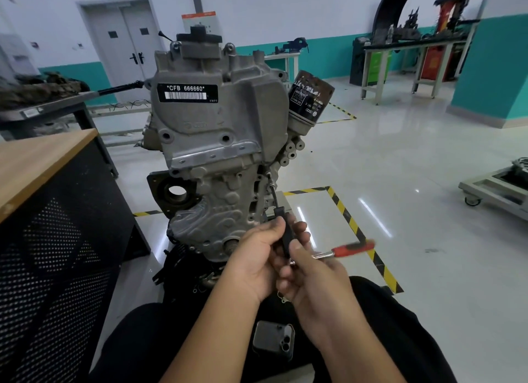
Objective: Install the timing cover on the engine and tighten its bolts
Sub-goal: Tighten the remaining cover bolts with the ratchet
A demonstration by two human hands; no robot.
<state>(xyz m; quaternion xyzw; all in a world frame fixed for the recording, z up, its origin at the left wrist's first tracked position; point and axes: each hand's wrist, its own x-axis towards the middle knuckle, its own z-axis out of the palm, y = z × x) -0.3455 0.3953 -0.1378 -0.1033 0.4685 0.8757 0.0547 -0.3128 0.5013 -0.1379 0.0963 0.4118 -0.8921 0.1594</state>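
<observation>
Timing cover (217, 131) seated on front of upright engine (225, 199), centre of view, on floor (400, 168). Bolt (267, 173) at cover's lower right edge, met by tip of long black extension bar (278, 208). Left hand (257, 257) gripping bar; right hand (308, 271) curled round red-handled ratchet (347, 248). Oil filter (310, 97) at right; wooden table (37, 159) at left; phone (273, 339) on lap.
</observation>
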